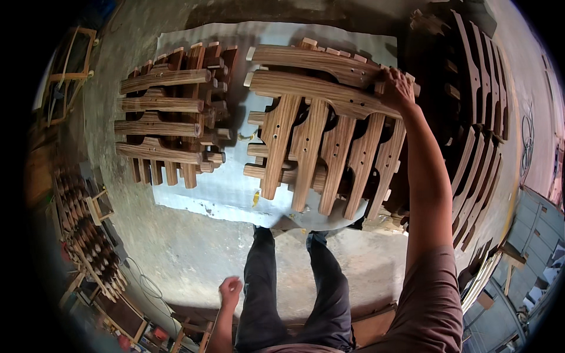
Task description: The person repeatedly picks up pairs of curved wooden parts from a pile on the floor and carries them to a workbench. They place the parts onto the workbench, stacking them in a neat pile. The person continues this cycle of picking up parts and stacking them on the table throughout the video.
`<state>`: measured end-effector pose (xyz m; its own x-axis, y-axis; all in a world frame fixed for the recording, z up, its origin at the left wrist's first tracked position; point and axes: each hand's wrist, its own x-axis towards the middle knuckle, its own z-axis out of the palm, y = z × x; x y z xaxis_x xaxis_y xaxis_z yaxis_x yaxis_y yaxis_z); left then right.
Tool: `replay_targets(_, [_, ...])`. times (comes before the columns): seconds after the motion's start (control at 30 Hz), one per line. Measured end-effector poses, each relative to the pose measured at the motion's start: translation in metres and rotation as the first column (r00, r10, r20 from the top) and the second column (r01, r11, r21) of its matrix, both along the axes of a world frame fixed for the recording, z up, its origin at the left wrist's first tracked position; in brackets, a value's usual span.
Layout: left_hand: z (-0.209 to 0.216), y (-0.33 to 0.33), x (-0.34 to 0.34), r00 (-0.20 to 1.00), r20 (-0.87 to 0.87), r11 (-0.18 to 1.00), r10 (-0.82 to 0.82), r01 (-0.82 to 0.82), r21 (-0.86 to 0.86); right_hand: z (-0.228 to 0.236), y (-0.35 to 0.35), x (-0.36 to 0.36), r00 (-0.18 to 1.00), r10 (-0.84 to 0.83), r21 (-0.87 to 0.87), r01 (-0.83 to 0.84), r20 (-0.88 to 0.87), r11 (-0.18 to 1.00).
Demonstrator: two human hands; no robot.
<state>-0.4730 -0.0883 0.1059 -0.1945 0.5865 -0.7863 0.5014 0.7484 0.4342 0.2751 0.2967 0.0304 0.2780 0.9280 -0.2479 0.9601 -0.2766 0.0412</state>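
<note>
Gray floor (188, 247) spreads all around, with a big pale sheet (235, 182) on it. Two piles of brown wood sit on the sheet: a left pile (159, 129) and a bigger right pile (306, 156). Two long wood pieces (306, 87) lie side by side across the top of the right pile. My right hand (398, 89) bends its fingers over the far one's right end; I can't tell how tightly. My left hand (231, 289) hangs low, fingers loosely curled, and looks empty.
</note>
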Motion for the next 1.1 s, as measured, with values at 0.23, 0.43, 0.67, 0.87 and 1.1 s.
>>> replay_targets(0.23, [-0.086,0.127,0.252,0.757,0.64,0.988,0.136,-0.149,-0.034,-0.003,-0.086,-0.031,0.967,0.201,0.028,-0.199,-0.158,0.98])
replay_targets(0.43, [-0.141,0.216,0.356,0.963,0.204,0.887,-0.177,0.066,0.457,-0.008,-0.151,-0.118,0.968,-0.055,0.154,0.095,-0.243,0.983])
replay_targets(0.67, [-0.122,0.233,0.33,0.733,-0.554,0.627,-0.394,0.655,0.421,-0.01,-0.169,-0.177,0.891,-0.368,0.066,0.398,-0.268,0.915])
replay_targets(0.87, [-0.13,0.234,0.354,0.633,-0.678,0.711,-0.373,0.665,0.23,-0.014,-0.181,-0.151,0.871,-0.239,0.228,0.36,-0.43,0.905])
replay_targets(1.1, [-0.131,0.241,0.324,0.69,-0.544,0.631,-0.478,0.7,0.334,0.052,-0.22,-0.148,0.322,-0.38,-0.161,0.542,-0.867,0.825])
